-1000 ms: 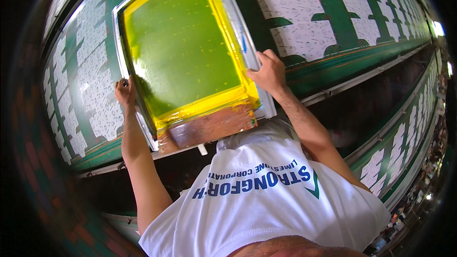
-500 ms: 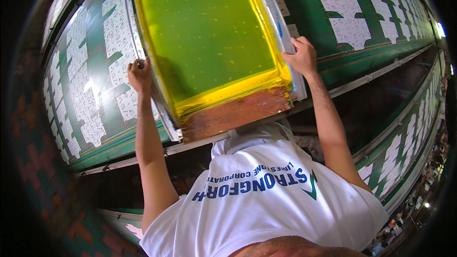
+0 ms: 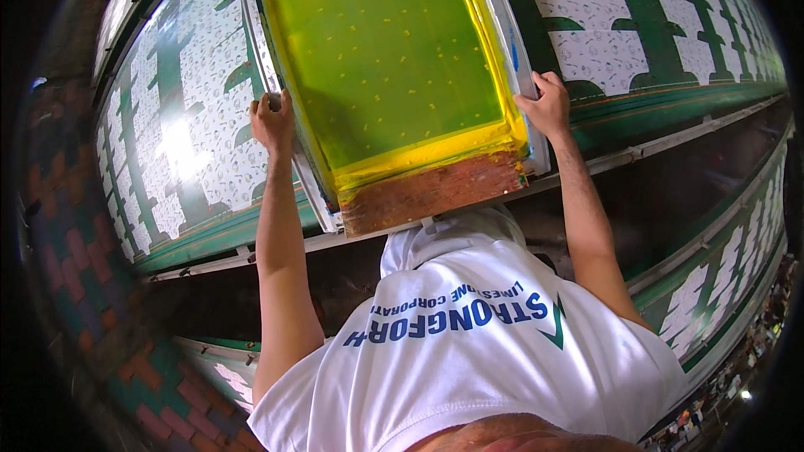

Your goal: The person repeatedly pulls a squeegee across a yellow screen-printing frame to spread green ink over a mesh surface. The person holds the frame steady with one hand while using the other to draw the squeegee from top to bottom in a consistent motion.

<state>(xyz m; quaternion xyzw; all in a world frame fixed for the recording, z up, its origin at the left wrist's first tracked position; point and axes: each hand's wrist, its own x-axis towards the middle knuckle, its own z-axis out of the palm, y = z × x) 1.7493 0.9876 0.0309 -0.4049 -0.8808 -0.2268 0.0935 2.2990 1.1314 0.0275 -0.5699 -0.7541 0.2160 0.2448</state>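
Currently over the near edge of a long, green-topped counter (image 3: 662, 113), in front of the waist: a large, rectangular screen of translucent yellow-green mesh (image 3: 394, 59), set in a silver-grey metal frame (image 3: 261, 42). Resting on the counter or slightly lifted: cannot tell from above.

Grasped at both long sides by 2 hands: left hand (image 3: 273, 121) curled at the left rail, right hand (image 3: 548, 105) pinching the right rail, thumb on the inner side.

Probably stiff and rather awkward for its breadth, perhaps moderately heavy at the near end, with a worn, reddish-brown wooden board (image 3: 431, 192) along it. Likely taut and easily punctured across the mesh, so best held by the 2 rails, opposite each other, with fingers off the middle. Possibly slick along the bright yellow tape border (image 3: 427, 148); looks firmer on the bare metal.

No box, tin or tray to be made out near the hands, so no contents to tell. On the counter, to both sides, rows of flat, white, small-patterned pieces (image 3: 603, 54), paper or cloth hard to tell.
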